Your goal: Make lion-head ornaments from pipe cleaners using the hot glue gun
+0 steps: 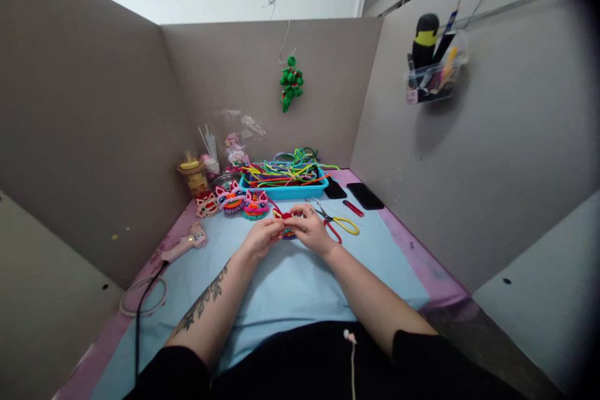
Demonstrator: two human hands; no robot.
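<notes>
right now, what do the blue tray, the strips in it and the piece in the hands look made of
Blue tray: probably plastic, from its smooth, evenly coloured wall. Strips: perhaps pipe cleaners, matte, being thin and bendy, but too small to be sure. Held piece: maybe the same soft, matte strips, judging by its bright coloured bands; fingers hide much.

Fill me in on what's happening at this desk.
A person's left hand and right hand hold a small, colourful piece between them over the blue cloth. Three colourful craft faces sit to the left, a blue tray of loose strands is behind, and a tool with red and yellow handles lies by the right hand.
</notes>
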